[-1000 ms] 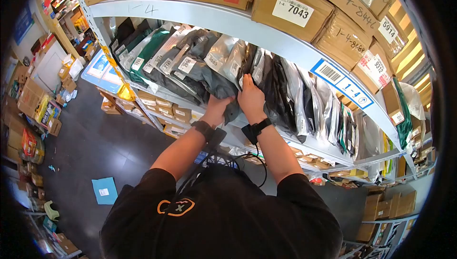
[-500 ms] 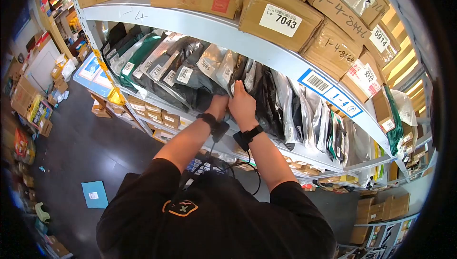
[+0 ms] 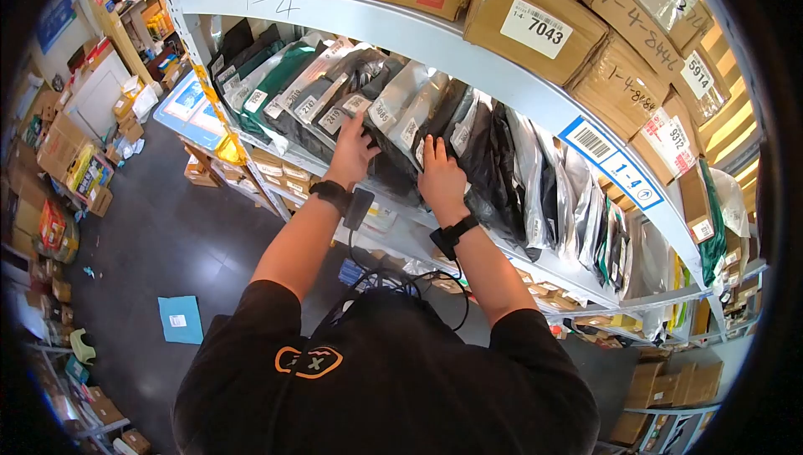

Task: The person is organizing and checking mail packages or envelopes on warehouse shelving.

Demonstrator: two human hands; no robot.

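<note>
On the grey metal shelf (image 3: 559, 256) ahead, a tight row of plastic garment packets stands on edge, each with a small white number label. The left hand (image 3: 351, 152) lies flat on a silver-grey plastic packet (image 3: 335, 104) towards the left of the row, its grip apart, with the fingers spread over the film and closed on nothing. The right hand (image 3: 441, 177) is just beside it to the right, fingers straight and pointing up against a dark grey plastic packet (image 3: 468, 133). Its grip is also apart, pressing rather than clasping. Between the two hands a dark charcoal packet (image 3: 391, 172) shows at the shelf's near edge.

Each wrist carries a black strap, the left one (image 3: 330, 191) with a small black unit hanging from it. On the board above the packets sit brown cardboard boxes, one (image 3: 535, 24) labelled 7043. A blue-and-white shelf tag (image 3: 615, 166) reading 1-4 is fixed on that board's front edge, to the right. Far down on the left, a blue sheet (image 3: 181, 319) lies on the dark floor.
</note>
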